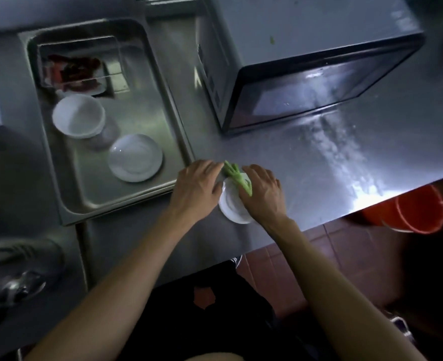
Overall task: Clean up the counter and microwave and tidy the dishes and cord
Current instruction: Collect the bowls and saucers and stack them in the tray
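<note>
Head view: hands (pixel 230 188) flank green stalks (pixel 237 178) (on plate (pixel 232 207)) — blurred.

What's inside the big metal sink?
Inside the sink sit a white bowl, a white plate and, at the back, a clear container holding something red. What that red stuff is stays too blurry to tell.
</note>
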The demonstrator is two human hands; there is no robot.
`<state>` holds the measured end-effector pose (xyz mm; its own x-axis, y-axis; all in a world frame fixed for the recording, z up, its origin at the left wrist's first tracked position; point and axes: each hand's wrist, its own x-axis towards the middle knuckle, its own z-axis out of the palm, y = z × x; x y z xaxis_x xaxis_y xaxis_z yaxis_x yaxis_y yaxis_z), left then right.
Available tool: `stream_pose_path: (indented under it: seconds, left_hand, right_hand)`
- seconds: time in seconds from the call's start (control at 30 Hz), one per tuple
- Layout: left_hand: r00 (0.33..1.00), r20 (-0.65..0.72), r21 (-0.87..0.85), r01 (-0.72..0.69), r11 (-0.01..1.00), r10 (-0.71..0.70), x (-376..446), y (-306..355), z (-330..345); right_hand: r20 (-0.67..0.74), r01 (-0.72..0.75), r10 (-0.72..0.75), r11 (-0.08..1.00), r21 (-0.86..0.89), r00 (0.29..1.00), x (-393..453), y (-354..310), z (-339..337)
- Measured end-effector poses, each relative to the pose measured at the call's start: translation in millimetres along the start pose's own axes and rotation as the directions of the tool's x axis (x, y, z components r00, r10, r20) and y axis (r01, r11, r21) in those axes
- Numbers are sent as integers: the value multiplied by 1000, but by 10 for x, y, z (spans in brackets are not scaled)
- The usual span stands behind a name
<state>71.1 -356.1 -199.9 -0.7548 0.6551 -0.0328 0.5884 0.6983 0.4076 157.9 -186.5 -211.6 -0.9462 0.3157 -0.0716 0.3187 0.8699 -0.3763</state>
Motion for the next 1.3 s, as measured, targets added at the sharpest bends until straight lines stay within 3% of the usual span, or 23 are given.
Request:
stream_pose_path:
  seconds: [0.1,0.2,0.33,0.6,0.9,1.13,1.3]
  left_hand:
    - [999,51,57,-20,998,17,-87,177,202]
    - [999,18,134,-37,990,35,-198,257,353]
    - [994,-75,136,-73,988,84,-291,299,508]
    - [996,-55,99,-65,993,71,-334,340,676]
    - [996,62,53,-73,996,69,-199,386,853]
    - [945,326,262,-103,960,12,115,662,975]
    - [913,405,288,-78,954,-48,244,761,1085]
  right_hand:
    - [65,-18,19,1000,-15,998,-109,242,101]
    - [101,-31,29,999,20,994,-170,358,218]
    - [99,-20,14,998,54,995,-177,377,337]
    - [115,-48,38,995,85,993,-107,396,393]
    - [35,-97,92,978,182,995,-152,569,208]
    - [-60,-139,154,969,203,986,-232,954,-39]
    - [-113,-134,154,977,167,982,-308,1102,-78]
